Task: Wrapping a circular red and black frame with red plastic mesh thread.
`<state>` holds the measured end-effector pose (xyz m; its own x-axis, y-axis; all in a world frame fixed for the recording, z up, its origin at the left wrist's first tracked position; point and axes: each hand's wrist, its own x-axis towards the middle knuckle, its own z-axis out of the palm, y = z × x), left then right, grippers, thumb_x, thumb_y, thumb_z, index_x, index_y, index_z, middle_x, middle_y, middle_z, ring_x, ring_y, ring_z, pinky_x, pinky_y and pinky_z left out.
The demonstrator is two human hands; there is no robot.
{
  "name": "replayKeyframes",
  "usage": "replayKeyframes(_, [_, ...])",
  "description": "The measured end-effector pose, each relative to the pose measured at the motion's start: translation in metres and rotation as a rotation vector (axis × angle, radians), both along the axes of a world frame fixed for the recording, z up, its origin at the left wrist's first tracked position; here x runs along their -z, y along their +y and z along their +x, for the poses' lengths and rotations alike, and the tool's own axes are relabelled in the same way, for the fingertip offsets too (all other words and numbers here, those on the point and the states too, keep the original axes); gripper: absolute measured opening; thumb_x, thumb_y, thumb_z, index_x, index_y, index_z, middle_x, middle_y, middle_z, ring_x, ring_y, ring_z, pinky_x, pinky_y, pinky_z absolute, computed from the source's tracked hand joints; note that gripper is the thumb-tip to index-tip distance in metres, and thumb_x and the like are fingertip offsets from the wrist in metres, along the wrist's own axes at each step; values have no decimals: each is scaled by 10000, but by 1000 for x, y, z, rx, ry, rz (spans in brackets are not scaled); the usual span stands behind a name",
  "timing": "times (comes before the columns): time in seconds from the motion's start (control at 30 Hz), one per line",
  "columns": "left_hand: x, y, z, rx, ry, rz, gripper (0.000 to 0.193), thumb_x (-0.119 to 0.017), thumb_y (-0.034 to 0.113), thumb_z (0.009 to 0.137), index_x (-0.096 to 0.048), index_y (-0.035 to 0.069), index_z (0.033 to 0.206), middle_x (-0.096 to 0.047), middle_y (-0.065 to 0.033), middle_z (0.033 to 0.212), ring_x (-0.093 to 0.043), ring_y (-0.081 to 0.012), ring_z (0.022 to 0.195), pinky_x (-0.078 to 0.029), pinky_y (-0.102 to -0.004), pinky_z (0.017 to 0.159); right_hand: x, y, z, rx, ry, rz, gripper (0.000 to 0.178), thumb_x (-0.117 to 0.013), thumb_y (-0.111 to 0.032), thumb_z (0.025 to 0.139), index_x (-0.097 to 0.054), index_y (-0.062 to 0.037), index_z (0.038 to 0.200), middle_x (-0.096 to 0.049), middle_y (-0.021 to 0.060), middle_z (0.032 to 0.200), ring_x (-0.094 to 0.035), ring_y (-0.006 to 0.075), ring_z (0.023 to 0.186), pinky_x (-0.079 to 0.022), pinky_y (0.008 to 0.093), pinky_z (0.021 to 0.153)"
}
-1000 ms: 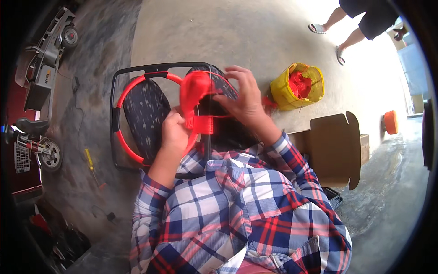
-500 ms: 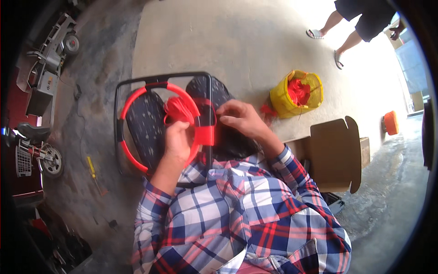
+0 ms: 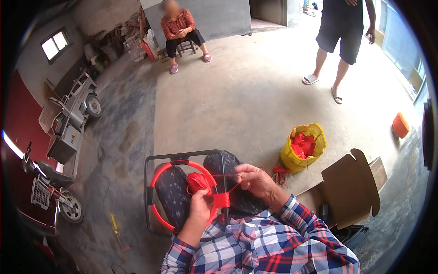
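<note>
A black square frame (image 3: pixel 200 152) rests across my lap. Inside it sits a ring (image 3: pixel 162 222) covered mostly in red, with black stretches. Red cord is wound in a thick band (image 3: pixel 221 200) that joins the ring to the frame's right bar. My left hand (image 3: pixel 199 210) reaches over the lower ring, its thumb closed on a bundle of red cord (image 3: pixel 197 181); its other fingers are mostly hidden. Right of the frame, my right hand (image 3: pixel 256 181) pinches a strand of red cord (image 3: pixel 226 175), drawn taut across the bar. A slack loop hangs below that hand.
A yellow bag (image 3: pixel 288 157) of red material stands ahead right, beside an open cardboard box (image 3: pixel 350 187). A yellow-handled screwdriver (image 3: pixel 114 223) lies at left near parked vehicles (image 3: pixel 68 137). One person (image 3: pixel 182 27) sits far off; another (image 3: pixel 340 36) stands at right. An orange object (image 3: pixel 400 124) lies farther right.
The view has tipped up, bringing the seated person and back wall into sight. My right hand has moved away from the frame's bar to the right, pulling the red cord straight.
</note>
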<state>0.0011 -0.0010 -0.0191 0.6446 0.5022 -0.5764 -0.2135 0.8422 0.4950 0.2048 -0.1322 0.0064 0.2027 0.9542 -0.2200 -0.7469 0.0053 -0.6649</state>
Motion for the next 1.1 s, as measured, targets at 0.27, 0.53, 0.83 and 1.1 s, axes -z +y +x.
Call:
replayKeyframes(0.27, [-2,0,-1,-113,54,38,262,-644,147,777,-613,81,1029,-626,-81,989,-580,-263,902,-494,-422,859,-1,-1,-2,-108,-490,-224,175,-621,-110,796,-725,-14,899,-643,23,677,-548,119,577,-432,276,532])
replayKeyframes(0.53, [-4,-4,-3,-103,40,50,251,-650,147,804,-608,63,1036,-620,-95,993,-577,-260,901,-499,-406,853,-24,12,-23,-136,-1627,-341,424,-704,-329,755,-665,-121,1123,-684,162,862,-667,314,818,-522,399,718])
replayKeyframes(0.83, [5,7,-4,-41,-25,-13,281,-603,78,842,-575,42,1119,-633,-131,1058,-606,-292,987,-500,-436,905,-33,21,-17,-288,-1604,-363,613,-714,-451,706,-594,-192,1249,-681,164,906,-656,352,853,-511,450,731])
replayKeyframes(1.1, [5,3,-5,79,-189,-21,377,-557,71,859,-508,21,1230,-610,-175,1156,-601,-322,1072,-488,-478,943,-29,16,-26,-206,-1669,-255,592,-715,-437,699,-614,-137,1199,-648,141,1000,-637,338,918,-511,433,748])
